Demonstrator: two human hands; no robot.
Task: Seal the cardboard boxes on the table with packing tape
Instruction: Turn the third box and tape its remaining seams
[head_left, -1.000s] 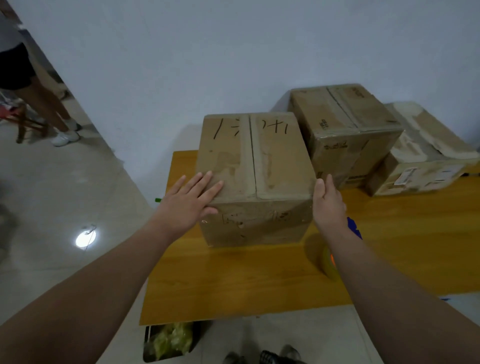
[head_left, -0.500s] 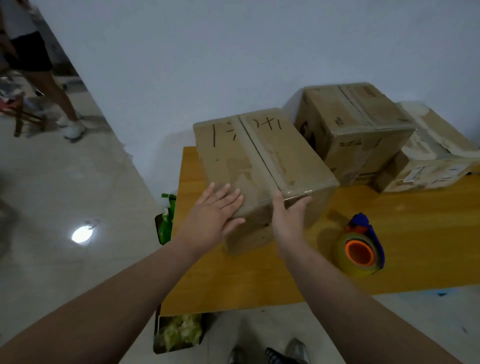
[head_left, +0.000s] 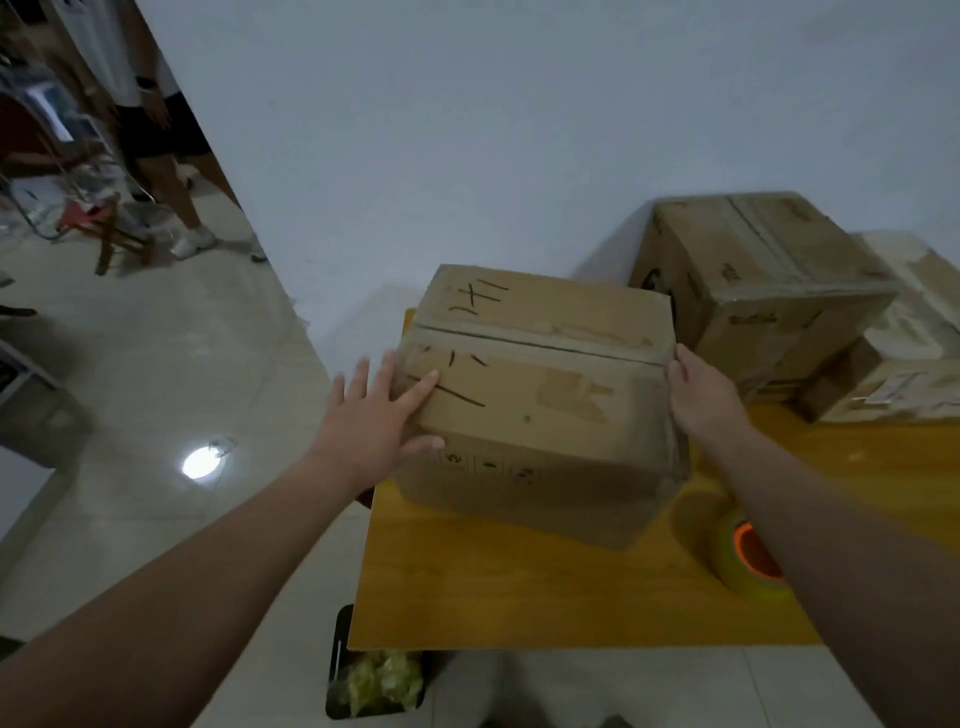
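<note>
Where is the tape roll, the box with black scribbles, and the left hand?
tape roll (head_left: 749, 555): head view, on its orange core.
box with black scribbles (head_left: 540, 374): head view, on its near top flap.
left hand (head_left: 371, 423): head view, on the back of the hand.

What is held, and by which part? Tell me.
The box, pressed between both hands: left hand flat on its left end at the top edge, right hand against its right end near the top.

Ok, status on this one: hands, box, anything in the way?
Left hand flat on box left end; right hand at right end, fingers hidden. Seam looks untaped. Tape roll beside box.
</note>
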